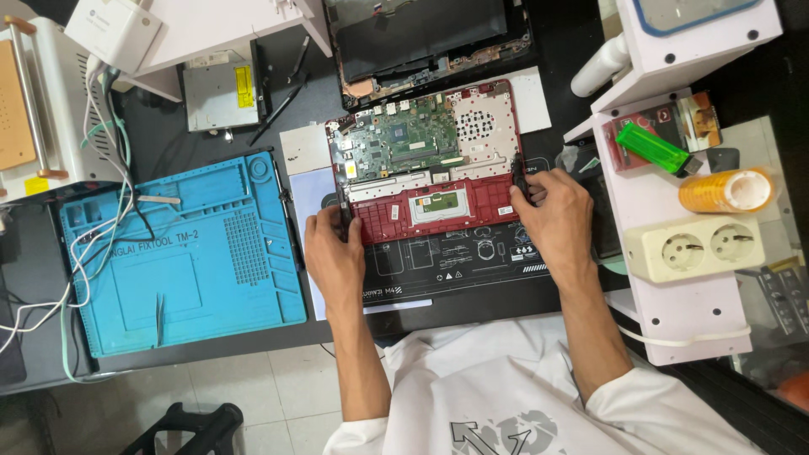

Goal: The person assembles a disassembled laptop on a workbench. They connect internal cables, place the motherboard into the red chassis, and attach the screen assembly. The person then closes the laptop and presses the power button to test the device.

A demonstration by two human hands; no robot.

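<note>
Our hands grip an opened red plastic laptop base (430, 206) from both sides. Left hand (333, 253): closed on the base's left front edge, fingers curled over the rim. Right hand (552, 219): closed on the right edge, fingertips on the dark corner near the hinge.

Laptop base: lies flat at the middle of the dark worktop (160, 126), on a black printed work mat (455, 265), inner side up. Green circuit board (400, 143) fills its rear left part; a white perforated panel (480, 126) sits to the rear right; a pale rectangular touchpad plate (438, 202) sits in the red front section.

Behind the base: black laptop lid shell (421, 38), lying open.

To our left: blue silicone repair mat (181, 253) with moulded compartments, metal tweezers (159, 316) resting on it; white cables (84, 244) trail across its left edge. Silver metal drive box (219, 93) lies behind it.

To our right: white shelf unit (674, 278) carrying a cream double socket block (695, 247), a roll of orange tape (725, 191) and a green lighter (653, 149).

We wear a white printed shirt (497, 388).
</note>
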